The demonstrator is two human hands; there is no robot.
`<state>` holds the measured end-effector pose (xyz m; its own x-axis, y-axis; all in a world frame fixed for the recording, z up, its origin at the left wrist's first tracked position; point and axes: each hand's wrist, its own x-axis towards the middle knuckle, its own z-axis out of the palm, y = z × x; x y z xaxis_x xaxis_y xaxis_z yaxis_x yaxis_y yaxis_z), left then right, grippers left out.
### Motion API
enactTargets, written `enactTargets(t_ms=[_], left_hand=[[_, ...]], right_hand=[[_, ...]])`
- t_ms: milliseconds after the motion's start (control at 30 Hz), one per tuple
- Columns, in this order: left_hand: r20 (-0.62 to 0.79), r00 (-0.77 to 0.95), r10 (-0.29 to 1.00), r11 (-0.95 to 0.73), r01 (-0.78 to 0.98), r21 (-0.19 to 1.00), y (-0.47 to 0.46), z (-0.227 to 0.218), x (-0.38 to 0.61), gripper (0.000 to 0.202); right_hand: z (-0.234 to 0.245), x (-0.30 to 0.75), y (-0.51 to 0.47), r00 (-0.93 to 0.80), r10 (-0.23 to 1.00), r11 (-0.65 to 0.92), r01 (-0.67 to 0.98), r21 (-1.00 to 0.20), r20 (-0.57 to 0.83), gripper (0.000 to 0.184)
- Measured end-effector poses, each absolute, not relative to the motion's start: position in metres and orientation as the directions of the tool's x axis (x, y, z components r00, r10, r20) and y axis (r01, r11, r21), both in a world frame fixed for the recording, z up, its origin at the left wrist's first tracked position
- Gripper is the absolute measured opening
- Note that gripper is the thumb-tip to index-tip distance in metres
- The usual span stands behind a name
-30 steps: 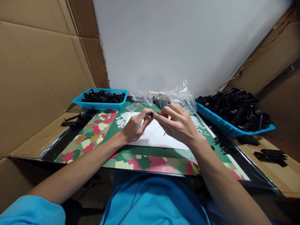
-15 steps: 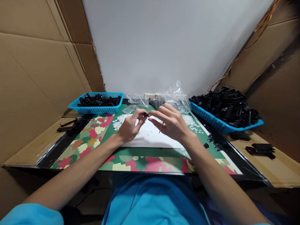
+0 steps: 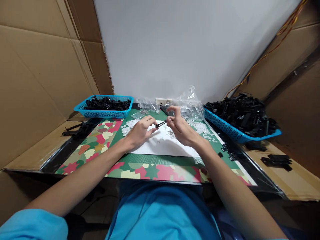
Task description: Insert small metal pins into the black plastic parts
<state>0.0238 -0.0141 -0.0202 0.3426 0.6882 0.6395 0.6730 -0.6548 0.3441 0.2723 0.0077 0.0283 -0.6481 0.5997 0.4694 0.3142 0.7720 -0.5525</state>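
My left hand [image 3: 141,130] rests over a white sheet [image 3: 162,143] and pinches one end of a small black plastic part [image 3: 161,124]. My right hand [image 3: 179,129] is beside it, thumb and forefinger pinched at the part's other end while the remaining fingers are raised. What the right fingertips grip beyond the part is too small to name. Tiny metal bits [image 3: 172,134] lie on the sheet under the hands. White round pieces [image 3: 127,126] are scattered on the green mat to both sides of the sheet.
A blue basket [image 3: 104,112] of black parts stands at back left, a larger heaped blue basket [image 3: 240,128] at right. Clear plastic bags [image 3: 190,106] lie behind the hands. Loose black parts [image 3: 276,160] lie on the cardboard at right, more black parts [image 3: 76,130] at left. Cardboard walls enclose both sides.
The thin rod that hung below my right hand is out of sight. My right hand has moved back towards the left hand and pinched at the black part, which now sticks out between them.
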Motion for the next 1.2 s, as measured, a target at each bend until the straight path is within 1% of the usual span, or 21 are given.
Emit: enactTargets(t_ms=[100, 200, 300, 400, 467, 533, 600, 667, 767, 833, 900, 1033, 1200], left_hand=[[0.601, 0.383, 0.702, -0.660, 0.668, 0.345, -0.009, -0.027, 0.020, 0.013], [0.586, 0.397, 0.707, -0.660, 0.667, 0.344, -0.005, -0.033, 0.018, 0.015], [0.571, 0.404, 0.714, -0.657, 0.669, 0.347, -0.006, -0.035, 0.019, 0.013], [0.544, 0.417, 0.728, -0.648, 0.678, 0.347, -0.009, -0.033, 0.022, 0.014], [0.504, 0.427, 0.751, -0.624, 0.707, 0.331, -0.012, -0.030, 0.024, 0.017], [0.454, 0.435, 0.778, -0.593, 0.747, 0.300, -0.015, -0.027, 0.026, 0.019], [0.421, 0.437, 0.795, -0.567, 0.781, 0.261, -0.017, -0.025, 0.028, 0.021], [0.412, 0.445, 0.795, -0.560, 0.800, 0.215, -0.018, -0.024, 0.030, 0.022], [0.409, 0.482, 0.775, -0.574, 0.808, 0.136, -0.020, -0.024, 0.032, 0.023], [0.411, 0.500, 0.763, -0.581, 0.809, 0.094, -0.020, -0.024, 0.033, 0.023], [0.417, 0.508, 0.754, -0.581, 0.811, 0.063, -0.021, -0.024, 0.033, 0.023], [0.425, 0.524, 0.738, -0.585, 0.811, 0.016, -0.022, -0.022, 0.034, 0.023], [0.425, 0.536, 0.730, -0.579, 0.815, -0.034, -0.023, -0.022, 0.036, 0.024]], right_hand=[[0.023, 0.270, 0.015, -0.672, 0.614, 0.764, 0.373, -0.527, 0.415, 0.024], [0.021, 0.267, 0.022, -0.658, 0.628, 0.764, 0.417, -0.492, 0.416, 0.035], [0.022, 0.264, 0.027, -0.651, 0.648, 0.738, 0.411, -0.535, 0.395, 0.044], [0.023, 0.261, 0.030, -0.655, 0.645, 0.733, 0.382, -0.564, 0.394, 0.049], [0.024, 0.259, 0.030, -0.643, 0.639, 0.749, 0.394, -0.533, 0.423, 0.048], [0.022, 0.257, 0.031, -0.613, 0.638, 0.761, 0.405, -0.507, 0.467, 0.039], [0.019, 0.253, 0.031, -0.567, 0.646, 0.754, 0.372, -0.541, 0.511, 0.029], [0.014, 0.249, 0.030, -0.507, 0.672, 0.724, 0.298, -0.622, 0.539, 0.023], [0.005, 0.245, 0.030, -0.435, 0.732, 0.646, 0.201, -0.737, 0.524, 0.028], [-0.002, 0.242, 0.031, -0.412, 0.767, 0.596, 0.177, -0.783, 0.491, 0.033], [-0.007, 0.240, 0.033, -0.396, 0.792, 0.565, 0.185, -0.804, 0.465, 0.037], [-0.016, 0.236, 0.037, -0.370, 0.816, 0.544, 0.230, -0.807, 0.445, 0.047], [-0.020, 0.232, 0.041, -0.375, 0.815, 0.547, 0.243, -0.801, 0.442, 0.050]])
